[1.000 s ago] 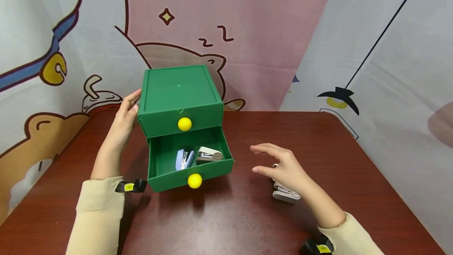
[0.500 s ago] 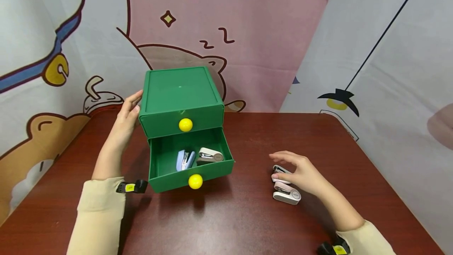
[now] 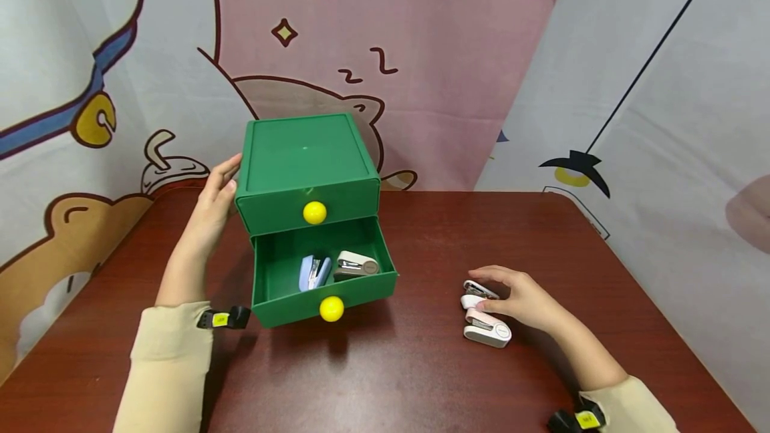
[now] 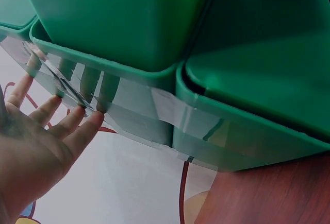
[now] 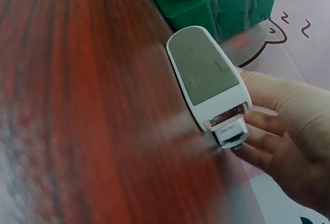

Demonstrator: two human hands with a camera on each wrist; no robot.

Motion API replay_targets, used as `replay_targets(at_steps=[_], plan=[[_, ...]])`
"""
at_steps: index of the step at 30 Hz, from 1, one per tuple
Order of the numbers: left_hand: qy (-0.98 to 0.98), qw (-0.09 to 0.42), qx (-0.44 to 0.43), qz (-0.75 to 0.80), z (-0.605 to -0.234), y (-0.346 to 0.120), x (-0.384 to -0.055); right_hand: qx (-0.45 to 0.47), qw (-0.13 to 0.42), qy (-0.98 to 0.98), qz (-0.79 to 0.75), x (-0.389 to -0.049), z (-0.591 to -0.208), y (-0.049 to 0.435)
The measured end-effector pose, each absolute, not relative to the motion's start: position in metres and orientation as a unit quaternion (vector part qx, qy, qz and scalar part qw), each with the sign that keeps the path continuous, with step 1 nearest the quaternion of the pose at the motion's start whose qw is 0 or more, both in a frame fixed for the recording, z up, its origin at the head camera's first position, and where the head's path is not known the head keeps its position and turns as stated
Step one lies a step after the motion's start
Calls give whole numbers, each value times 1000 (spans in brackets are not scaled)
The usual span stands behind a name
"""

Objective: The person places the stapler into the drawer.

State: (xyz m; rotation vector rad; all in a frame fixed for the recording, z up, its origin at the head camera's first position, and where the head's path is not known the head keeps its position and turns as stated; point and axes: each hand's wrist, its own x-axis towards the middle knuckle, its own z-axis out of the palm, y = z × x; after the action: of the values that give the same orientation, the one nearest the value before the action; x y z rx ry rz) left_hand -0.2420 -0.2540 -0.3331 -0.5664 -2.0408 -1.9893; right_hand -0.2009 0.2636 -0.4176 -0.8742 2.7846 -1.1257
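Left hand (image 3: 216, 198) straight-fingered against green cabinet (image 3: 305, 156), right hand (image 3: 521, 297) around white stapler (image 3: 471, 301), grip unclear, tabletop (image 3: 421, 353) stretching to drawer edge (image 3: 363, 286)

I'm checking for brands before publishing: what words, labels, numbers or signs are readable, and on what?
"Z", "Z": pink cloth backdrop.
Blurred, right wrist view: markings, white plastic stapler with grey-green base.
Too small: round mark, white-and-grey plastic stapler in green drawer.
Too small: round mark, pinkish plastic stapler.
Too small: markings, yellow stickers on black wrist devices.
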Motion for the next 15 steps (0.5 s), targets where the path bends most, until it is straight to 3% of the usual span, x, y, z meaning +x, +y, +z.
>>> replay_targets(at_steps=[15], plan=[[-701, 117, -194, -676, -333, -253, -242, -282, 6, 896, -343, -203, -431, 265]])
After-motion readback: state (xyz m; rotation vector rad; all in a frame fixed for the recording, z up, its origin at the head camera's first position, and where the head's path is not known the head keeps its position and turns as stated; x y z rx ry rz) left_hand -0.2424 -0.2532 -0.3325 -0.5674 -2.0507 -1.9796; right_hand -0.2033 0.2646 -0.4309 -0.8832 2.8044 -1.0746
